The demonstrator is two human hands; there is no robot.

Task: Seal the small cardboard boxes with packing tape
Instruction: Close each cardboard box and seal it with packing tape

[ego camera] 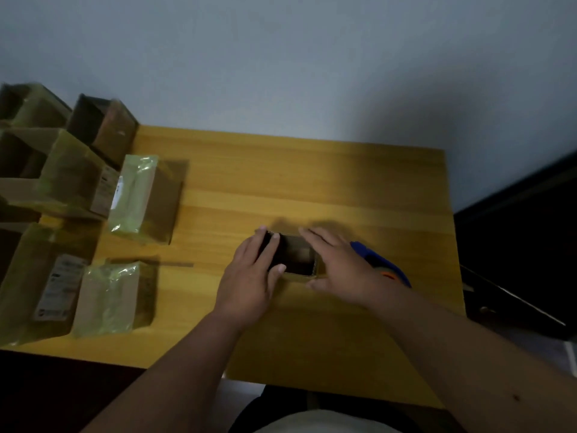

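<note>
A small cardboard box [296, 254] stands on the yellow wooden table [312, 182], its top open and its inside dark. My left hand [249, 276] grips the box's left side, with fingers over the rim. On the box's right edge rests my right hand [340, 270], its fingers spread flat. A blue tape dispenser [384, 264] with an orange part lies just behind my right hand, partly hidden by it.
Several cardboard boxes wrapped in yellowish tape sit at the table's left: one [143, 198] at mid-left, one [115, 298] near the front, larger ones [62, 176] stacked behind. A dark piece of furniture [524, 245] stands right of the table. A grey wall rises behind.
</note>
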